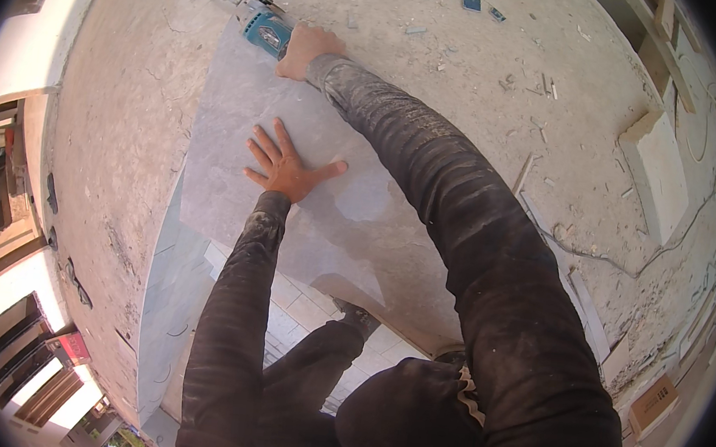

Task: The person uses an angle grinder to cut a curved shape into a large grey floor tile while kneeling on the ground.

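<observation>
You hold a teal, cylindrical-bodied handheld power tool (266,31) at the far end of a grey, stone-look slab (360,194).
Your right hand (309,51) has its grip closed around the tool's near end, over the slab's far-left corner; your left hand (286,171) lies on the slab, its grip spread wide, nearer you, while debris litters the dusty, beige concrete floor (456,79) beyond.

We see plastic on the power tool (264,31). Slab (345,222): smooth, stone-like, low sheen. We read the floor (129,110) as rough, dusty, matt concrete; right sleeve (487,209), matt, dust-smeared cloth; box (654,407), cardboard.
</observation>
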Action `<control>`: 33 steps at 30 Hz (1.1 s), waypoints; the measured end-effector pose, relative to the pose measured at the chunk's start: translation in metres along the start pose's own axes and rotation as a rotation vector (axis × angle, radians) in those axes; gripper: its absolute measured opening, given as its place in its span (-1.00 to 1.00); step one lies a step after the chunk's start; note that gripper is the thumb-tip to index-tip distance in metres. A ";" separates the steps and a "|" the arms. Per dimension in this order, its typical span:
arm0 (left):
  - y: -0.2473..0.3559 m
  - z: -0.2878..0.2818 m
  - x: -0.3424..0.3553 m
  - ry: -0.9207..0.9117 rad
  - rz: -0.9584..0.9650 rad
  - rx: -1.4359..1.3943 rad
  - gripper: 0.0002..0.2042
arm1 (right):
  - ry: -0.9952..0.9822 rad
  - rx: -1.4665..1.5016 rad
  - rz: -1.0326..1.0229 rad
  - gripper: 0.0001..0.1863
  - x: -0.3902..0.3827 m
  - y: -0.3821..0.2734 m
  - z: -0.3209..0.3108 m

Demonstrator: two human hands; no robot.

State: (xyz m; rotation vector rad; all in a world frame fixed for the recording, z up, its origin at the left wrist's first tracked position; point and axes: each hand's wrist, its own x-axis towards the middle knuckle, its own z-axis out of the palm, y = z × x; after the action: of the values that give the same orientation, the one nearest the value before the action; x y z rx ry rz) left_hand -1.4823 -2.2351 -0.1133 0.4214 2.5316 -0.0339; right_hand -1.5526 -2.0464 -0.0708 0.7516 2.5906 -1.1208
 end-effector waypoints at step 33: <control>-0.001 0.001 -0.001 0.013 0.010 0.000 0.47 | 0.011 -0.014 0.013 -0.41 -0.003 -0.002 -0.002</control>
State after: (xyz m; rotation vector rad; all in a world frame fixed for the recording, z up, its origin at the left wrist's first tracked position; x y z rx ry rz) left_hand -1.4814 -2.2362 -0.1133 0.4362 2.5424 -0.0278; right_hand -1.5513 -2.0472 -0.0673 0.7732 2.5962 -1.0964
